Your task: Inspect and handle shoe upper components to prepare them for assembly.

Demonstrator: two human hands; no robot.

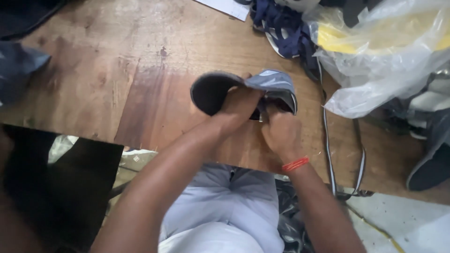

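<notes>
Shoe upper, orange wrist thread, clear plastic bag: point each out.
shoe upper (pixel 274 82), head view, on its grey fabric top.
orange wrist thread (pixel 295 164), head view, on the band across the right wrist.
clear plastic bag (pixel 375 79), head view, on its crinkled front.

A worn wooden surface is seen; right of the striped strap a clear plastic bag is laid.

Bare wooden table lies open leftward; plastic bag and straps crowd the right
</notes>
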